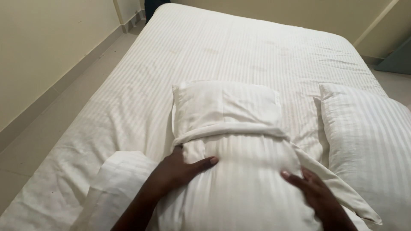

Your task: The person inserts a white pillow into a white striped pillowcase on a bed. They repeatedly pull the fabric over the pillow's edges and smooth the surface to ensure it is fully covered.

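— In the lower middle of the frame, what lies under the hands?
— A white striped fabric pillow on the white striped bed sheet. The left hand rests flat on its left side, the right hand on its right; fingers released, gripping nothing.
— And at the right edge?
— A second white striped pillow, just beside the first.

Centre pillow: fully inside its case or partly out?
Partly out. The striped case covers the near part; the plain far end of the pillow sticks out past its bunched edge.
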